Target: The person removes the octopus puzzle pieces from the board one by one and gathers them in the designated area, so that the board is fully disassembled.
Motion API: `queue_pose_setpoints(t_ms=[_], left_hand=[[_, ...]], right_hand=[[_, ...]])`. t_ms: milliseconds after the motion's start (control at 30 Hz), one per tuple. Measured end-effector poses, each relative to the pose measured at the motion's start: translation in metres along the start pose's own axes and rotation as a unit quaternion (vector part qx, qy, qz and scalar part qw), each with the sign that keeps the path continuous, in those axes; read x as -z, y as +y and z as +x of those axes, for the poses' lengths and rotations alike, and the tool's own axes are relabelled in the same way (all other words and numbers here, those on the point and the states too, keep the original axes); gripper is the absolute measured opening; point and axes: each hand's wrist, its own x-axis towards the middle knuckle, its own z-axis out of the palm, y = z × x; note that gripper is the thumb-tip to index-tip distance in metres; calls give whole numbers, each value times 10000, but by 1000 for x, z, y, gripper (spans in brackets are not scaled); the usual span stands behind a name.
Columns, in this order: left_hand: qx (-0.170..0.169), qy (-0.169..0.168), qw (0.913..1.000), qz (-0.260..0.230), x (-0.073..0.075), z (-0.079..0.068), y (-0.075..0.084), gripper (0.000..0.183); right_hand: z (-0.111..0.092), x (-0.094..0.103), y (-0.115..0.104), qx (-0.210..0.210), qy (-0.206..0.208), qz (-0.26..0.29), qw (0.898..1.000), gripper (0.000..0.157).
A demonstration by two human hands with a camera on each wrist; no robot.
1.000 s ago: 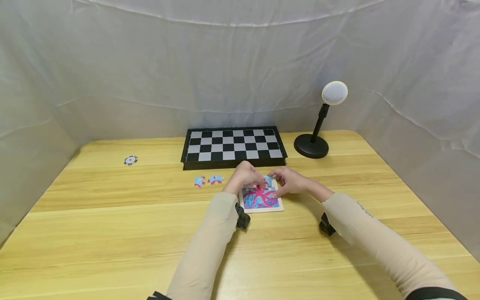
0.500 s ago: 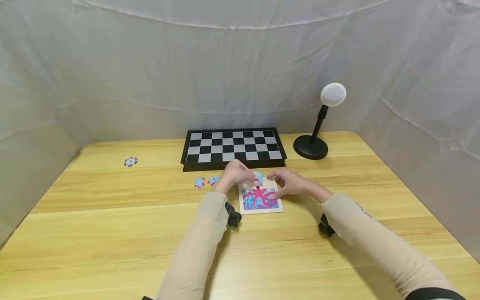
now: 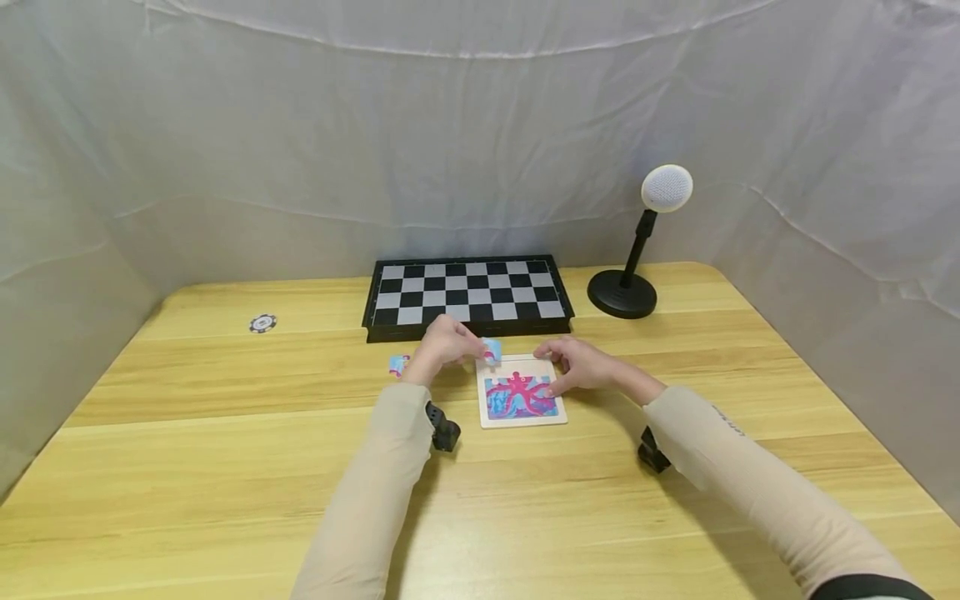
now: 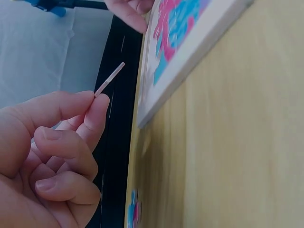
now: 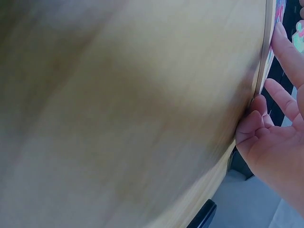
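My left hand (image 3: 448, 340) pinches a blue-and-pink jigsaw piece (image 3: 492, 350) between thumb and forefinger, above the far left corner of the puzzle board. Seen edge-on in the left wrist view, that piece (image 4: 112, 77) stands tilted, clear of the board. The white-framed puzzle board (image 3: 522, 422) shows a pink octopus in its near part; its far strip is bare and pale. My right hand (image 3: 587, 365) holds the board's right side, thumb on its face and forefinger at the far corner. A loose jigsaw piece (image 3: 398, 364) lies left of my left hand, partly covered.
Behind the board lies a black-and-white chessboard (image 3: 468, 292) with a raised black frame. A round white-topped stand (image 3: 622, 292) rises at the back right. One poker chip (image 3: 262, 322) rests at the far left. Pale cloth (image 3: 450, 150) hangs around the wooden table (image 3: 225, 483).
My left hand has lifted the jigsaw piece from the board's far strip and moved left with it, baring that strip. My right hand stays at the board's right side.
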Motion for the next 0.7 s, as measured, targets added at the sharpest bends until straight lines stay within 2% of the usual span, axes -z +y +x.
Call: queue_pose_setpoints(t_ms=[400, 700], left_hand=[[91, 47, 9999, -137, 18, -2, -12, 10], [224, 151, 9996, -99, 22, 4, -20, 6]], right_hand=[[-1, 0, 1, 61, 11, -84, 9999, 55], [1, 0, 2, 145, -22, -31, 9999, 55]])
